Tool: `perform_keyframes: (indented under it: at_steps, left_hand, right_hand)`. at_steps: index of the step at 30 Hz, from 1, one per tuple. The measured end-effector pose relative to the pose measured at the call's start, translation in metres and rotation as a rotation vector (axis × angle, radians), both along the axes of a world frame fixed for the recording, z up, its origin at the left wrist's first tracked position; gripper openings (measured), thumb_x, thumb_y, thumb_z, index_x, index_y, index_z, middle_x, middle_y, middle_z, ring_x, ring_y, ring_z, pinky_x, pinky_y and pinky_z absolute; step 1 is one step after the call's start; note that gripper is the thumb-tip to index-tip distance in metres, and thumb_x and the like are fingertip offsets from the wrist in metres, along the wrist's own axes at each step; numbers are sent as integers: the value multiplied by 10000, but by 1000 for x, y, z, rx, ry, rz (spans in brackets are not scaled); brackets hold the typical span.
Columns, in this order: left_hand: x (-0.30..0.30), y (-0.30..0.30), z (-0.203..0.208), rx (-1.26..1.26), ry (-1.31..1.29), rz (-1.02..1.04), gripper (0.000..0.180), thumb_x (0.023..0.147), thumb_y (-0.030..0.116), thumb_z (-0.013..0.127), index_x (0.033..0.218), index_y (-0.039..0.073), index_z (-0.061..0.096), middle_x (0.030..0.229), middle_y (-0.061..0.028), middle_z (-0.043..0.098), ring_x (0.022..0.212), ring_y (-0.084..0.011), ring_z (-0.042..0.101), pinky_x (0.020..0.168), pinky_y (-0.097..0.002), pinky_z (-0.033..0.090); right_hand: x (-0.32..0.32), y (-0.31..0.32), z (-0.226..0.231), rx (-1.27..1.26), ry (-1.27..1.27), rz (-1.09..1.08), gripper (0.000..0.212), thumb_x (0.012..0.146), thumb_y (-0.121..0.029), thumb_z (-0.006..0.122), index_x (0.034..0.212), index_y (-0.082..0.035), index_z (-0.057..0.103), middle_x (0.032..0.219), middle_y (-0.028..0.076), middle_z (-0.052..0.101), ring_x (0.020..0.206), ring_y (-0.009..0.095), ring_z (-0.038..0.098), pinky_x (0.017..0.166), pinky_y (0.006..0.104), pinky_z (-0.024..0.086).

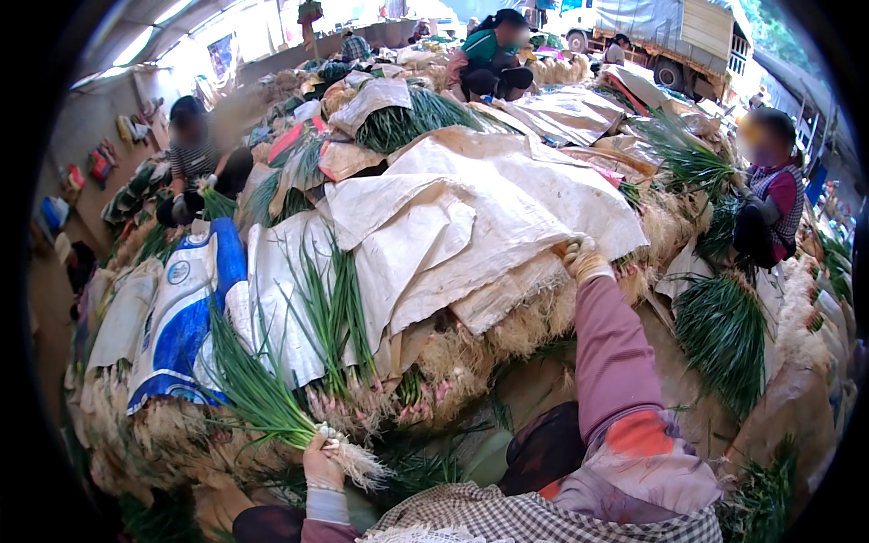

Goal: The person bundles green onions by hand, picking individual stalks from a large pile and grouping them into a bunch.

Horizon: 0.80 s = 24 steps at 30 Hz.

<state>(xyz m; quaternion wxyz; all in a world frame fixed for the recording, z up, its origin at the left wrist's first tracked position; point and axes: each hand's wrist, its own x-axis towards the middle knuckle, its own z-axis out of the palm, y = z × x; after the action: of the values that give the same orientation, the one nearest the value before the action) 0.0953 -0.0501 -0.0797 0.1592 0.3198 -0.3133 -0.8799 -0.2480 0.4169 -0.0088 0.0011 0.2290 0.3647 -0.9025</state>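
My left hand point(323, 463) is closed around the white, rooty end of a bunch of spring onions point(262, 403). The green leaves point up and to the left, and pale roots hang out to the right of the fist. Stretched far forward, my gloved right hand point(587, 260) grips the front edge of a white woven sack point(507, 195) spread over the heap. Below that edge, stacked onions show their tan roots point(520, 326). Another bunch of spring onions point(333, 317) lies across the white sacking, pinkish bulbs toward me.
A blue and white sack point(186, 308) covers the heap at left. A large green bunch point(721, 335) lies at right. Several people sit around the pile, one at right point(769, 195) holding onions. A truck point(670, 41) stands at the far right.
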Motion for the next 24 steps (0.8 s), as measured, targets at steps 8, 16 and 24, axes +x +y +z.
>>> perform_keyframes:
  at_steps: [8, 16, 24]
  left_hand:
    - [-11, -1, -1, -28, -5, 4, 53, 768, 69, 504, 791, 35, 537, 683, -43, 539, 603, -161, 509, 582, -275, 440]
    - [-16, -3, -7, -37, -5, -39, 42, 765, 67, 495, 774, 49, 532, 659, -28, 517, 557, -136, 493, 507, -241, 424]
    - [-27, 13, 13, 0, -53, -26, 67, 785, 97, 488, 749, 46, 515, 633, -8, 494, 540, -134, 476, 496, -258, 427]
  right_hand:
    - [15, 23, 28, 371, 298, -112, 185, 689, -145, 545, 860, -76, 531, 776, 51, 548, 741, 184, 521, 622, 302, 462]
    - [135, 42, 44, 376, 539, 248, 271, 728, -165, 519, 975, -55, 513, 896, 33, 541, 790, 180, 505, 732, 316, 409]
    - [209, -7, -49, 125, 184, 561, 547, 763, -413, 503, 1181, -78, 392, 1133, 108, 458, 1027, 234, 444, 832, 401, 380]
